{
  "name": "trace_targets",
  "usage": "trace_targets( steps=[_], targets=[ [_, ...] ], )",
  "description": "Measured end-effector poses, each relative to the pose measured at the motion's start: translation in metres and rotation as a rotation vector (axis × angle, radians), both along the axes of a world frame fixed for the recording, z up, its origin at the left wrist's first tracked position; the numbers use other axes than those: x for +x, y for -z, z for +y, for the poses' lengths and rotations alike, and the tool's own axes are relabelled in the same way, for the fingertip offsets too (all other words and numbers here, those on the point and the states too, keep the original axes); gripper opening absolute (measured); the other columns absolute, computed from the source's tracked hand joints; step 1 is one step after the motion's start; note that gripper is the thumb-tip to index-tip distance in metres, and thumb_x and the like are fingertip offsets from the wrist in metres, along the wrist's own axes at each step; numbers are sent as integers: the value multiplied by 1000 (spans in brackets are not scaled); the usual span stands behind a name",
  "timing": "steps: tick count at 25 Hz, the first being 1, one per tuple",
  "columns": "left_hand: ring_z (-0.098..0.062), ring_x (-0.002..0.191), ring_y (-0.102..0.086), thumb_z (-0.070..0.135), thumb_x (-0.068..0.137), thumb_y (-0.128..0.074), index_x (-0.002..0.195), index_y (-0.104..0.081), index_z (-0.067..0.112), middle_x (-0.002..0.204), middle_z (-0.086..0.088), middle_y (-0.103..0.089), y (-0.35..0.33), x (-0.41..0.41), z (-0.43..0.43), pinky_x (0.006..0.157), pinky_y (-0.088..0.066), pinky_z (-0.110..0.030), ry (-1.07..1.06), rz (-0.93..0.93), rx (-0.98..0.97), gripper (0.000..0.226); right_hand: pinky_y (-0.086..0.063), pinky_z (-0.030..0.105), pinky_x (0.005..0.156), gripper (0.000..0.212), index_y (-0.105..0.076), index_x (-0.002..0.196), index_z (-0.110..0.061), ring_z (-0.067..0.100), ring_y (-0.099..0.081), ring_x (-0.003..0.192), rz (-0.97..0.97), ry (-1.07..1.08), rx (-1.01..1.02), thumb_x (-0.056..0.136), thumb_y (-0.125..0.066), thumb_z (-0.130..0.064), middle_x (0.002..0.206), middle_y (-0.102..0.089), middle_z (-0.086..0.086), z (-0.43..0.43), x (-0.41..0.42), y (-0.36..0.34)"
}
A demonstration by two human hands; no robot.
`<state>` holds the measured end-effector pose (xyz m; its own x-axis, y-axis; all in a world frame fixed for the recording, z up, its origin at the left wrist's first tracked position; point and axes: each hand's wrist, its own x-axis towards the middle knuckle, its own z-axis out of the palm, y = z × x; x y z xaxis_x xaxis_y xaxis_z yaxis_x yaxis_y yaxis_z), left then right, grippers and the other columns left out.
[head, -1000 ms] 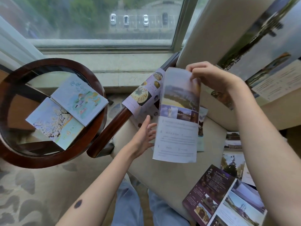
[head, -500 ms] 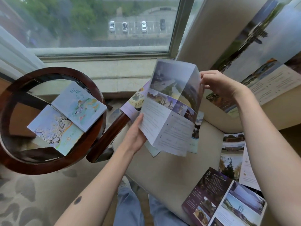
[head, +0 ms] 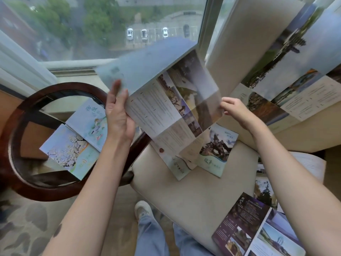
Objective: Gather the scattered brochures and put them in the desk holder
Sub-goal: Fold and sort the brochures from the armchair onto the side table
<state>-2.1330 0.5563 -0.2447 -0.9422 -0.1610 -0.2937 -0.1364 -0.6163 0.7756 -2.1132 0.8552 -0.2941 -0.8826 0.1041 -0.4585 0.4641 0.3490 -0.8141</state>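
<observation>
Brochure (head: 162, 108) is now being spread wide open in the air above the seat (head: 184, 196). A second ago it was hanging folded from the right hand (head: 236, 111) alone, and half a second ago it was only part open. Left hand (head: 118, 117) has come up from below and is now lying flat along the left edge, fingers (head: 114, 89) straight and together. Right hand is pinching the right edge between thumb and fingertips. My read: it's being opened out to refold flat, not heading for the holder yet, so nothing is counting as gathered. Still lying loose: the counter pair (head: 73, 145) overlapping on the round glass counter (head: 60, 193), the seat pair (head: 215, 150) partly under the held sheet, the dark brochure (head: 239, 222) at the seat's near right corner, and the big sheets (head: 295, 71) leaning on the chair back. Holder isn't showing anywhere in frame, so I can't judge its location or fill. The top-left panel is motion-blurred and the left thumb is getting lost against the paper edge. Print is too small to read. The right forearm is covering more paper on the seat's right side, and the frame edge is cutting the dark brochure.
</observation>
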Motion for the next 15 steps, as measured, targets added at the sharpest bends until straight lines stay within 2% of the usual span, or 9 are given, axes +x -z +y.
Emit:
trace_targets(
  steps=[2,4,5,6,8,9,10,12,15],
  targets=[
    [-17,103,-57,-11,84,-52,137,-30,25,127,-11,-55,-1,-2,-3,91,-50,-33,-21,31,-170,68,-40,17,65,13,-60,83,-20,6,-51,76,-7,-8,88,88,-49,-16,81,-57,-6,-6,1,7],
    [-18,103,-55,-13,81,-55,145,-11,26,128,-14,-54,2,0,-2,95,-44,-40,23,38,-329,87,-37,15,64,15,-56,102,-22,1,-52,80,-27,-40,155,88,-52,-19,98,-59,-2,-15,2,13],
    [-16,100,-58,-13,80,-55,144,-16,21,119,-10,-60,5,2,-1,93,-46,-39,39,58,-365,81,-37,14,65,23,-53,111,-22,0,-52,84,-38,-58,155,88,-53,-20,106,-58,0,-20,2,16],
    [-14,93,-62,-11,79,-55,137,-31,14,107,-3,-66,7,5,1,85,-52,-34,51,72,-370,67,-38,15,68,31,-51,119,-21,3,-53,89,-47,-72,141,88,-53,-23,115,-57,2,-24,1,18],
    [-12,80,-64,3,78,-59,106,-55,14,89,6,-69,11,14,5,64,-52,-26,80,24,-376,30,-43,27,88,50,-40,134,-20,13,-49,113,-40,-49,97,87,-55,-30,135,-47,4,-33,0,18],
    [-11,79,-65,10,80,-61,98,-59,17,87,8,-69,13,18,6,61,-50,-23,103,-9,-368,19,-40,37,100,57,-35,139,-20,17,-43,124,-13,5,63,87,-56,-32,143,-40,4,-37,-3,15],
    [-8,82,-67,14,85,-60,95,-61,21,89,10,-71,16,22,6,63,-52,-21,122,-34,-342,13,-34,42,108,61,-31,141,-20,20,-36,132,25,68,17,88,-56,-33,147,-34,5,-41,-6,10],
    [-2,86,-68,18,92,-55,98,-62,25,91,13,-73,21,27,6,66,-53,-18,151,-66,-292,12,-27,44,113,64,-30,142,-20,21,-31,137,109,146,-83,87,-58,-34,150,-32,5,-49,-12,-2],
    [0,84,-68,21,94,-50,101,-60,25,89,15,-73,25,29,7,64,-53,-18,175,-116,-220,13,-28,33,108,64,-33,140,-23,18,-31,136,225,110,-177,83,-62,-28,149,-35,5,-56,-18,-16]
  ],
)
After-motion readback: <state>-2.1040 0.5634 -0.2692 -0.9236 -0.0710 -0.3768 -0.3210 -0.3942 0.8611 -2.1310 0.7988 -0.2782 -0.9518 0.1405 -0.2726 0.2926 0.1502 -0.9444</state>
